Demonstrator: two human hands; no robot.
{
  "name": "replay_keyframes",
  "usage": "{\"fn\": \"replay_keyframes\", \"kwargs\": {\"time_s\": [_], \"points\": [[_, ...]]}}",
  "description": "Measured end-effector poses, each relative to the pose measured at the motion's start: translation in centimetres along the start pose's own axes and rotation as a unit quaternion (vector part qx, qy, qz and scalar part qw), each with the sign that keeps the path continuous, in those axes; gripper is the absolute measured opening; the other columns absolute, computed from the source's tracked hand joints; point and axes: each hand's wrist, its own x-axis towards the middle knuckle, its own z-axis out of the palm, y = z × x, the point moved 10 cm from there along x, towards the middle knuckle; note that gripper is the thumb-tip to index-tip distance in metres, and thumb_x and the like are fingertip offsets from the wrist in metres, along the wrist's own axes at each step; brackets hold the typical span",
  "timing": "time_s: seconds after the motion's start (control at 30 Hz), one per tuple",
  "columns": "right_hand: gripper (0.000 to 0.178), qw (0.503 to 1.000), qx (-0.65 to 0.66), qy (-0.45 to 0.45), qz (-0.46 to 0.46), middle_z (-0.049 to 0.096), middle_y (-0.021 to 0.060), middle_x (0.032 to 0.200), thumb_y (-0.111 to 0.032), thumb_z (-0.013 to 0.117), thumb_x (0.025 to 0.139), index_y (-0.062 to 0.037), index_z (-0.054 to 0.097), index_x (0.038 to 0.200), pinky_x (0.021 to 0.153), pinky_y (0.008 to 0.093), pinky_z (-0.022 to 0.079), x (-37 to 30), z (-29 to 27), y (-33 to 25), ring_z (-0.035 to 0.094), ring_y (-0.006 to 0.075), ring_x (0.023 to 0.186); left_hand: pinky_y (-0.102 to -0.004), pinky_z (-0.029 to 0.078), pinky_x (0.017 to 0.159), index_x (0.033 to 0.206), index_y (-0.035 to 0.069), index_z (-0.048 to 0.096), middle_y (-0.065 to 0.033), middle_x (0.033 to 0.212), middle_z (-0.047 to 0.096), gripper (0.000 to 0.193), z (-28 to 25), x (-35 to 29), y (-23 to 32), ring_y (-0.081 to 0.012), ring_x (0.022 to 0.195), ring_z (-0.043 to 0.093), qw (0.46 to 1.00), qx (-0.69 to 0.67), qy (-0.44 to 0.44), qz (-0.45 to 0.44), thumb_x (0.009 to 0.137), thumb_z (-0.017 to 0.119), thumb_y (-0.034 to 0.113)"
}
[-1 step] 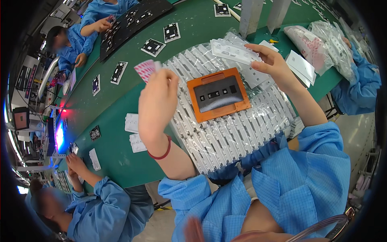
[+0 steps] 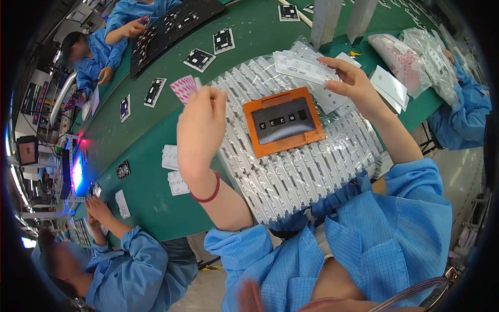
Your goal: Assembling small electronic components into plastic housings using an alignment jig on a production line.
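My left hand (image 2: 201,127) is raised over the left side of the white ribbed trays. Its fingers are closed on a pink-and-white patterned sheet (image 2: 183,89), partly hidden behind the hand. Thumb and fingers of my right hand (image 2: 349,80) grip the right end of a flat white plastic panel (image 2: 300,66) with small cut-outs. Between the hands lies an orange frame (image 2: 252,130) around a dark plate (image 2: 283,131) with several small black parts in a row. It rests on the plastic-covered white ribbed trays (image 2: 306,174).
Several black-and-white device panels (image 2: 199,60) lie on the green table (image 2: 150,197). White panels (image 2: 178,183) sit to my left, and white sheets (image 2: 389,88) with plastic bags (image 2: 400,60) to my right. A metal post (image 2: 326,23) stands beyond. Co-workers in blue (image 2: 135,270) sit around.
The pink-and-white sheet has shifted slightly left with my left hand, and more of its pattern shows. My right hand keeps its hold on the white panel.
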Motion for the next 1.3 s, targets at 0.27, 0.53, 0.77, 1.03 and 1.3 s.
{"fn": "replay_keyframes", "kwargs": {"time_s": [0.27,0.53,0.77,1.03,1.3], "points": [[0.065,0.942,-0.270,-0.100,-0.169,0.049,0.0100,0.109,-0.026,0.074,0.062,-0.0069,0.048,0.119,0.082,0.0304,0.039,-2.4,5.9,-2.8,0.047,0.0228,0.103,-0.0341,0.045,0.062,0.095,0.000,0.058,-0.0133,0.074,0.058,0.024,0.5,1.8,-2.6,-0.0265,0.066,0.059,0.997,-0.035,0.066,-0.003,0.081,0.055,0.019],[0.064,0.941,-0.289,-0.069,-0.160,0.050,0.0092,0.109,-0.025,0.074,0.063,-0.0039,0.049,0.118,0.079,0.0278,0.038,-1.7,4.9,-2.9,0.048,0.0204,0.099,-0.0274,0.046,0.055,0.088,0.000,0.062,-0.0100,0.068,0.061,0.021,6.4,0.6,-3.4,-0.0148,0.055,0.061,0.966,-0.090,-0.221,-0.094,0.071,0.064,0.012],[0.064,0.957,-0.257,-0.004,-0.136,0.050,0.0077,0.110,-0.025,0.075,0.063,-0.0044,0.050,0.118,0.075,0.0253,0.036,-1.5,2.1,-2.5,0.046,0.0167,0.095,-0.0329,0.046,0.058,0.075,0.002,0.063,-0.0097,0.065,0.061,0.012,7.8,0.9,-1.1,-0.0211,0.059,0.060,0.976,-0.031,-0.213,-0.015,0.064,0.066,0.008],[0.064,0.959,-0.244,-0.008,-0.142,0.050,0.0076,0.110,-0.029,0.074,0.064,-0.0055,0.050,0.119,0.075,0.0252,0.036,-1.5,2.3,-2.7,0.045,0.0160,0.095,-0.0357,0.047,0.060,0.069,0.003,0.064,-0.0138,0.065,0.060,0.008,8.3,0.4,-2.0,-0.0263,0.064,0.060,0.978,0.011,-0.205,-0.046,0.062,0.060,0.004],[0.066,0.957,-0.256,0.000,-0.139,0.050,0.0080,0.110,-0.032,0.073,0.065,-0.0046,0.049,0.120,0.077,0.0256,0.036,-1.4,2.1,-2.6,0.045,0.0162,0.096,-0.0343,0.048,0.058,0.070,0.000,0.064,-0.0157,0.062,0.059,0.011,8.8,0.2,-1.2,-0.0267,0.060,0.060,0.967,0.031,-0.250,-0.033,0.063,0.059,0.008]]}}
